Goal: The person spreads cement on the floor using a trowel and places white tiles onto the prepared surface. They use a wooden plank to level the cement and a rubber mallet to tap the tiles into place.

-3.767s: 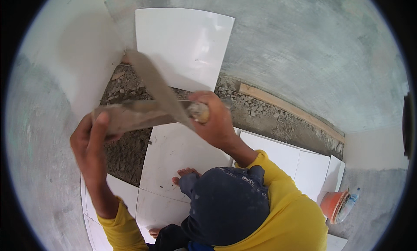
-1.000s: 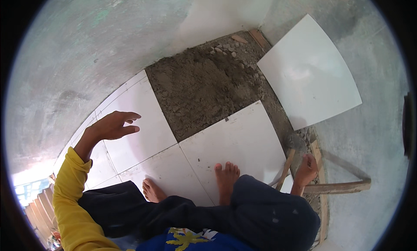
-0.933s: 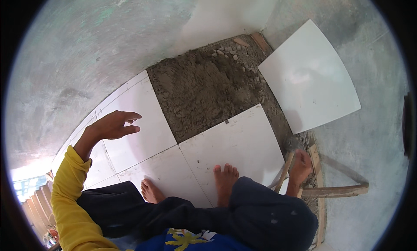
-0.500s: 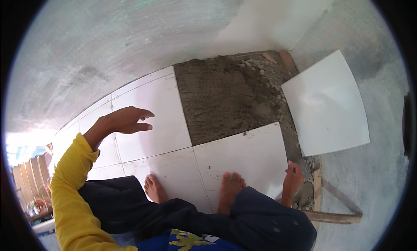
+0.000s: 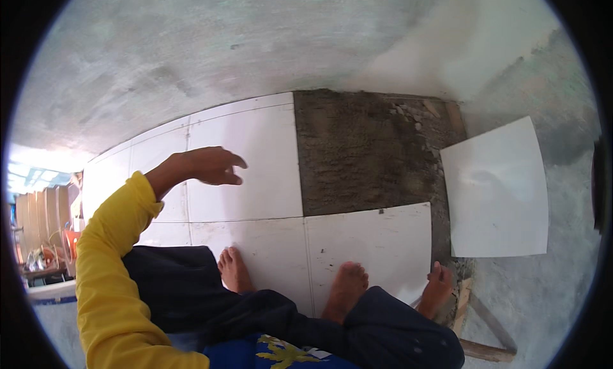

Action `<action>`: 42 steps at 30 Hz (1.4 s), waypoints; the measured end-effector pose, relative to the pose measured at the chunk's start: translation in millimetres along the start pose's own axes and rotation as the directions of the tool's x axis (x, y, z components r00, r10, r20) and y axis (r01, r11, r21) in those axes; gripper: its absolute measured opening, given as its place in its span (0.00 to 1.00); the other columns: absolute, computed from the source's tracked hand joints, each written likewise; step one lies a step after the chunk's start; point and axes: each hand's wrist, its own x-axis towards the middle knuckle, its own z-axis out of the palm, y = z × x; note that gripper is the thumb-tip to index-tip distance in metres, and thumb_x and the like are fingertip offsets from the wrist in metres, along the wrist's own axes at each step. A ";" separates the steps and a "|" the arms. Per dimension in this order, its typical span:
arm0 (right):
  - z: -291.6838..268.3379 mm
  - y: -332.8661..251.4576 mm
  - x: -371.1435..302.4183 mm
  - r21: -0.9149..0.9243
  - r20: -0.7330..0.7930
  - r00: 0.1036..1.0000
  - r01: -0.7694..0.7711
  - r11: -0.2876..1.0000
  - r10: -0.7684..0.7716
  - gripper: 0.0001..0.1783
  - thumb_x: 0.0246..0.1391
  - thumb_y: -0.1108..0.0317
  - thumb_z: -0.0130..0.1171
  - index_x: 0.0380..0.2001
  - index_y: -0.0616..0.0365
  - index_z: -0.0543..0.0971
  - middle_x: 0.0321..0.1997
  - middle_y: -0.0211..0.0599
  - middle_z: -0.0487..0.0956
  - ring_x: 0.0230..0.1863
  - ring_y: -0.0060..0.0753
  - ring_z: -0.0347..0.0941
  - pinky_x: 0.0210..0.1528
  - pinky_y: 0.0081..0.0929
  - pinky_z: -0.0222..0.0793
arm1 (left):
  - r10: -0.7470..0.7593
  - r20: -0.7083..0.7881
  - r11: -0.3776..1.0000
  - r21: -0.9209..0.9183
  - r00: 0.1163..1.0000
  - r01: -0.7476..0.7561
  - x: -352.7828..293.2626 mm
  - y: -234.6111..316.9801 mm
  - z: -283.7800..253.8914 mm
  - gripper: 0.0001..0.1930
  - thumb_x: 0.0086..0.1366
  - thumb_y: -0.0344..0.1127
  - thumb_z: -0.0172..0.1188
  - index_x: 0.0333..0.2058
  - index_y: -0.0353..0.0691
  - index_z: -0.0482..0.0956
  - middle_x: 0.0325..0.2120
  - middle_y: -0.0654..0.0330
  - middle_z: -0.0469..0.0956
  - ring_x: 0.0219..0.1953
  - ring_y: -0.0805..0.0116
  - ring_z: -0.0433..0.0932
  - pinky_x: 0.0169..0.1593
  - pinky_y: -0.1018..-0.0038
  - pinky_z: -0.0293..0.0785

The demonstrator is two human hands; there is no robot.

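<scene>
My left hand (image 5: 201, 166) hovers open, fingers spread, above a laid white floor tile (image 5: 255, 145), and holds nothing. My right hand (image 5: 438, 284) is low beside my right knee, at the corner of another laid white tile (image 5: 377, 238) and next to a wooden strip (image 5: 462, 302); its fingers are hidden, so its grip is unclear. A square bed of dark grey mortar (image 5: 364, 152) lies bare between the laid tiles and a loose white tile (image 5: 495, 190) on the concrete to the right. My bare feet (image 5: 345, 289) stand on the tiles.
A grey plastered wall (image 5: 255, 43) rises behind the mortar bed. A wooden lath (image 5: 484, 351) lies on the concrete at the lower right. Stones and rubble (image 5: 415, 110) edge the mortar's far right corner. Stacked items (image 5: 38, 241) stand at the far left.
The view has swung left, bringing more laid tiles into sight. My left hand stayed raised and open. My right hand slid from the wooden tools to the tile corner by my knee.
</scene>
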 end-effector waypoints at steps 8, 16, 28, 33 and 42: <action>5.9 -14.0 -2.5 -0.026 0.015 1.000 0.010 1.000 -0.010 0.07 0.62 0.67 0.68 0.36 0.61 0.84 0.32 0.41 0.83 0.31 0.38 0.81 0.35 0.34 0.76 | 0.025 -0.037 1.000 -0.004 0.999 -0.025 -3.0 -9.3 -0.8 0.30 0.64 0.36 0.69 0.64 0.40 0.75 0.37 0.56 0.89 0.43 0.52 0.86 0.54 0.59 0.80; -4.1 -11.5 -2.8 -0.067 -0.061 0.971 0.225 0.972 -0.230 0.05 0.61 0.69 0.68 0.34 0.57 0.83 0.32 0.39 0.84 0.33 0.40 0.82 0.36 0.35 0.76 | 0.057 -0.212 0.998 -0.021 0.976 -0.062 2.6 5.3 -9.5 0.26 0.56 0.28 0.71 0.55 0.38 0.81 0.22 0.51 0.77 0.27 0.54 0.77 0.38 0.59 0.76; -104.8 21.0 169.4 0.498 -0.605 0.758 0.118 0.859 0.246 0.31 0.71 0.46 0.58 0.58 0.66 0.73 0.50 0.40 0.78 0.46 0.33 0.76 0.49 0.35 0.72 | 0.151 -0.332 0.972 -0.122 0.931 -0.201 5.0 -15.0 8.9 0.22 0.61 0.29 0.73 0.54 0.34 0.81 0.34 0.53 0.84 0.38 0.60 0.85 0.51 0.66 0.82; -120.7 5.1 214.0 0.839 -0.320 0.906 0.135 0.527 0.277 0.41 0.73 0.36 0.48 0.67 0.66 0.70 0.61 0.42 0.77 0.57 0.36 0.76 0.59 0.36 0.74 | 0.123 -0.271 0.980 -0.116 0.955 -0.160 1.9 -9.4 6.4 0.23 0.64 0.32 0.71 0.56 0.30 0.80 0.38 0.50 0.86 0.42 0.58 0.87 0.50 0.65 0.82; -103.5 -23.1 236.8 0.886 -0.388 0.804 0.191 0.423 0.451 0.42 0.73 0.36 0.50 0.66 0.69 0.72 0.61 0.42 0.79 0.58 0.42 0.77 0.62 0.38 0.74 | 0.094 -0.202 0.984 -0.130 0.975 -0.122 -4.5 -10.3 11.5 0.24 0.64 0.35 0.71 0.57 0.31 0.80 0.40 0.49 0.87 0.43 0.56 0.88 0.50 0.64 0.82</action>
